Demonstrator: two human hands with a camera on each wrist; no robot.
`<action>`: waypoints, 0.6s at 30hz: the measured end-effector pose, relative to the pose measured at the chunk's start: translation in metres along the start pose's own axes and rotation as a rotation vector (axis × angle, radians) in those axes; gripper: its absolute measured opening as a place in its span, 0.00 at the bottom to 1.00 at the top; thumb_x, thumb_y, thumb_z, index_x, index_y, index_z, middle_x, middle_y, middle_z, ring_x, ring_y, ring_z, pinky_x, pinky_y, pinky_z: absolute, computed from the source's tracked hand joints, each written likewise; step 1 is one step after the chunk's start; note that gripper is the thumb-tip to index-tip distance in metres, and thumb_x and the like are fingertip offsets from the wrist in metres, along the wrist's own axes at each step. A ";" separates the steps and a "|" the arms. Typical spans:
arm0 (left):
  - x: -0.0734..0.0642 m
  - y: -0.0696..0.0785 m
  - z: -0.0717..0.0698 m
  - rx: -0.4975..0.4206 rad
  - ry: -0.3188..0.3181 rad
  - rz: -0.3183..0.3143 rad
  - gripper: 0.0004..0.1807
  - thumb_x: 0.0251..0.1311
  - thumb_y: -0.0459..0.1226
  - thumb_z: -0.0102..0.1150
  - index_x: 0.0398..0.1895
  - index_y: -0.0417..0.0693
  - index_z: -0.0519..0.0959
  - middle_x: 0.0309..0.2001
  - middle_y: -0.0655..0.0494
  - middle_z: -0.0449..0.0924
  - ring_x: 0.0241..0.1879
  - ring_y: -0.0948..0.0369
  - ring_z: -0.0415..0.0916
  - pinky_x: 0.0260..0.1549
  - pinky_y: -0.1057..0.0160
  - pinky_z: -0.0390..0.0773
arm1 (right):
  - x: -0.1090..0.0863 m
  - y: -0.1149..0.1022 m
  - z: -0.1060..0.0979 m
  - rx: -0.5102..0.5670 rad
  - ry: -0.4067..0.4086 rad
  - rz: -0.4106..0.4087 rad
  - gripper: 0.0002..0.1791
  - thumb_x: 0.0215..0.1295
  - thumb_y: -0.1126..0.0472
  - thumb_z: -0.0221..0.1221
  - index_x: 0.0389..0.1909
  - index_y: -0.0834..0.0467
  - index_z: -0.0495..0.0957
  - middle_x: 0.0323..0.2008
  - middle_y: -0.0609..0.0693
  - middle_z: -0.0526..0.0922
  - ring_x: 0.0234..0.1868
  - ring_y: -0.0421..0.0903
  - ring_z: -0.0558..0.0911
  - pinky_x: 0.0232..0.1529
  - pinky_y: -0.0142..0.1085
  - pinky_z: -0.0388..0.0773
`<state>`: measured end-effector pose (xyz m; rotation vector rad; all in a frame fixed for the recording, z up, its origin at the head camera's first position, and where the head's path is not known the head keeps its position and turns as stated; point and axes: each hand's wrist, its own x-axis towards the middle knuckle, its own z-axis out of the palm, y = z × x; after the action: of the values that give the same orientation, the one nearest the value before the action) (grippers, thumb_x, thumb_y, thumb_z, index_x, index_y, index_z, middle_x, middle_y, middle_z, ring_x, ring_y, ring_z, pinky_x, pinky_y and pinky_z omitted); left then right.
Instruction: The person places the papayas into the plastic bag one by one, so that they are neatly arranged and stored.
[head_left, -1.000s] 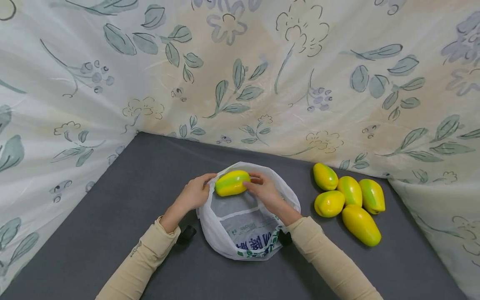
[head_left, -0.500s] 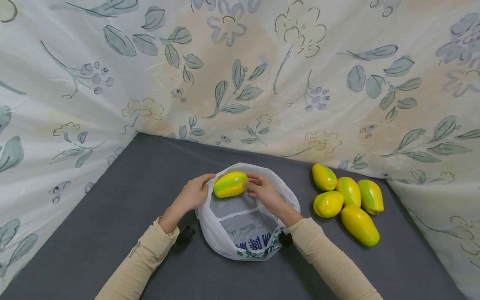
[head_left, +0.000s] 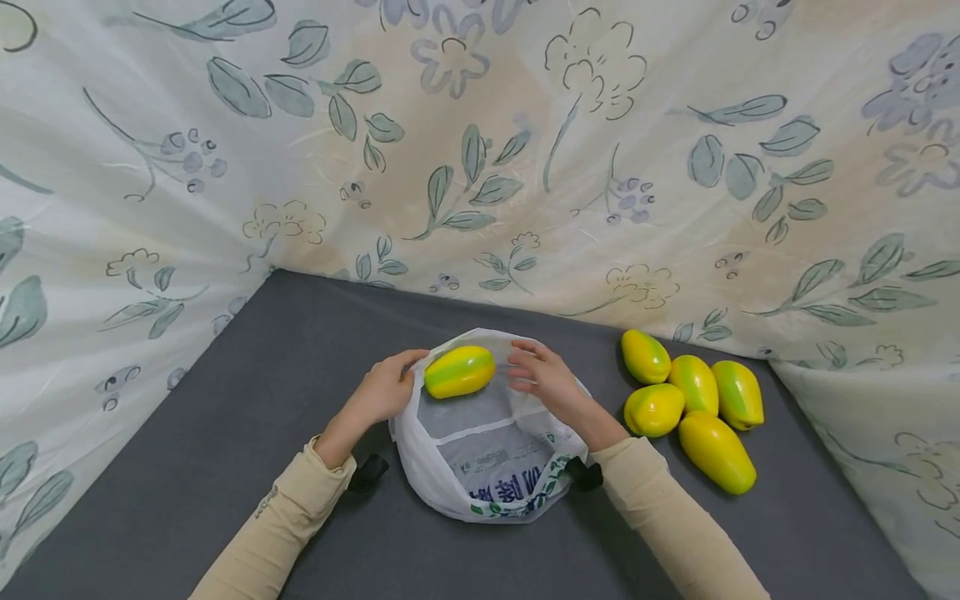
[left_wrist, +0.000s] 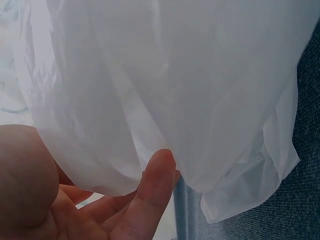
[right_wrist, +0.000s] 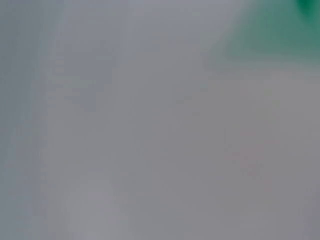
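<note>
A white plastic bag (head_left: 420,467) with dark printing stands with its mouth wide on the dark cloth. Inside it, by the far left rim, lies a yellow-green papaya (head_left: 459,372). My left hand (head_left: 384,387) pinches the bag's left rim; in the left wrist view the thumb (left_wrist: 155,182) presses against the white plastic. My right hand (head_left: 551,382) is over the bag's right side, apart from the papaya, its fingers extended and holding nothing. Blurred white and green fill the right wrist view, and no hand shows there.
Several more papayas (head_left: 717,452) lie in a cluster on the dark cloth (head_left: 300,333) right of the bag. A floral curtain (head_left: 480,150) hangs behind the table and along its sides. Dark wrist gear (head_left: 369,473) shows beneath each forearm.
My right hand has let go of the papaya and moved right, away from it. The papaya stays at the bag's far left. My left hand keeps its hold on the rim.
</note>
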<state>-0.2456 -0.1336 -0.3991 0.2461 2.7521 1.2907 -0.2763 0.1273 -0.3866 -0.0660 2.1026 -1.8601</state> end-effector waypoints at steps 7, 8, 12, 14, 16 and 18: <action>-0.001 0.000 -0.001 -0.008 -0.005 0.006 0.23 0.70 0.29 0.43 0.67 0.42 0.67 0.63 0.40 0.68 0.20 0.57 0.59 0.20 0.61 0.64 | -0.011 -0.005 -0.017 0.054 -0.057 -0.027 0.28 0.76 0.51 0.43 0.70 0.61 0.55 0.63 0.67 0.64 0.63 0.62 0.65 0.61 0.47 0.64; -0.001 0.000 -0.001 -0.010 -0.005 0.007 0.23 0.70 0.29 0.43 0.67 0.42 0.67 0.63 0.40 0.68 0.20 0.57 0.60 0.21 0.61 0.64 | -0.012 -0.005 -0.021 0.068 -0.058 -0.029 0.29 0.76 0.51 0.42 0.71 0.61 0.55 0.63 0.67 0.63 0.64 0.62 0.64 0.61 0.47 0.64; -0.001 0.000 -0.001 -0.001 -0.003 0.011 0.23 0.70 0.29 0.43 0.67 0.43 0.67 0.63 0.40 0.68 0.26 0.55 0.67 0.26 0.60 0.68 | -0.017 -0.008 -0.034 0.134 -0.041 -0.031 0.29 0.77 0.51 0.40 0.72 0.61 0.52 0.65 0.67 0.61 0.64 0.63 0.62 0.60 0.43 0.66; 0.000 0.000 -0.002 0.006 -0.001 0.010 0.23 0.70 0.29 0.43 0.67 0.43 0.67 0.63 0.41 0.68 0.31 0.54 0.70 0.28 0.60 0.70 | -0.018 -0.009 -0.041 0.166 -0.028 -0.028 0.30 0.77 0.50 0.39 0.72 0.61 0.51 0.65 0.67 0.60 0.64 0.62 0.63 0.59 0.42 0.67; -0.001 0.000 -0.002 0.004 -0.005 0.008 0.23 0.70 0.29 0.42 0.67 0.43 0.67 0.63 0.40 0.68 0.31 0.53 0.70 0.28 0.59 0.70 | -0.021 -0.011 -0.046 0.196 -0.006 -0.020 0.30 0.77 0.49 0.40 0.72 0.60 0.52 0.64 0.66 0.61 0.62 0.60 0.66 0.58 0.41 0.69; -0.001 0.000 -0.002 0.008 -0.006 0.009 0.23 0.70 0.30 0.42 0.67 0.43 0.67 0.63 0.40 0.68 0.34 0.53 0.71 0.30 0.59 0.70 | -0.023 -0.013 -0.051 0.229 0.006 -0.015 0.30 0.76 0.48 0.41 0.71 0.60 0.53 0.63 0.64 0.63 0.59 0.56 0.69 0.58 0.41 0.68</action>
<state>-0.2452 -0.1354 -0.3975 0.2625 2.7548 1.2787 -0.2709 0.1804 -0.3646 -0.0218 1.8829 -2.0985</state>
